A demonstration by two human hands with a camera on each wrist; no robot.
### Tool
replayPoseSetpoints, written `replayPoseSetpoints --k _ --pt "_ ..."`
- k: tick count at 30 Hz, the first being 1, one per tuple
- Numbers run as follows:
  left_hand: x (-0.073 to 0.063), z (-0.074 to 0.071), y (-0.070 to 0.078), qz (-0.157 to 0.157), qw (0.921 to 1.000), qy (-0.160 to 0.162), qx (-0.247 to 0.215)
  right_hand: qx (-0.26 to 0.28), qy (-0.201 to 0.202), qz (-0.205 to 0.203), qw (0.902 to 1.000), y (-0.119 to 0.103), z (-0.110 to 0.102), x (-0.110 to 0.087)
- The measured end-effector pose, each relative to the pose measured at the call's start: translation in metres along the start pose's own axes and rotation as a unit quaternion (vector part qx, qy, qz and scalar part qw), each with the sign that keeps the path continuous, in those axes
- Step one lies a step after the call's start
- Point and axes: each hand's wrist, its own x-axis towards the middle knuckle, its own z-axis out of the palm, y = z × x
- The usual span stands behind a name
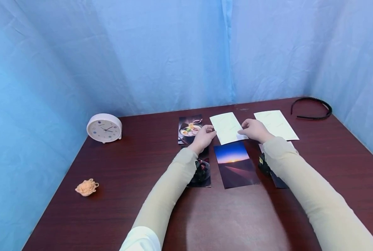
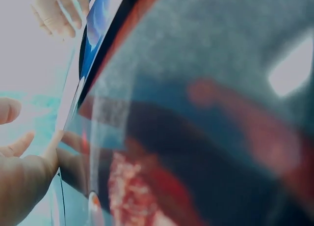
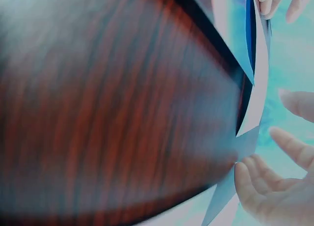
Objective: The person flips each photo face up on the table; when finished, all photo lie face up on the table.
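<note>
A white card (image 1: 226, 126) lies between my two hands, its near edge close behind a sunset photo (image 1: 236, 165). My left hand (image 1: 203, 138) has its fingertips at the card's left edge, over a ramen photo (image 1: 186, 134). At the card's right edge is my right hand (image 1: 254, 130), fingers by the near corner. Both wrist views show loosely spread fingers, the lower ones down at the surface. Beneath my left wrist, a dark food photo (image 1: 207, 181) is partly hidden. A second white card (image 1: 275, 123) lies right of my right hand.
My right forearm mostly covers another photo (image 1: 280, 183). A black headband (image 1: 327, 108) lies at the back right. On the left stand a white clock (image 1: 104, 128) and, nearer, a small peach-coloured ornament (image 1: 87, 187). Blue curtains (image 1: 161, 55) hang behind the brown table (image 1: 126, 167).
</note>
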Motion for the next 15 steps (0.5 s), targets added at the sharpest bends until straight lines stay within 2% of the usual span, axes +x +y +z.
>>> replayPoseSetpoints --k 5,11,15 --pt "0.003 0.002 -0.002 -0.002 1.0000 0.000 -0.006 0.011 -0.025 0.001 0.9996 -0.001 0.005 0.004" --pt "0.004 0.003 0.000 0.002 0.9998 -0.014 -0.013 -0.009 -0.051 -0.021 0.9985 -0.008 0.010 0.008" --pt "0.003 0.003 0.001 0.003 0.9998 -0.012 -0.015 -0.006 -0.061 -0.036 0.9975 -0.011 0.011 0.007"
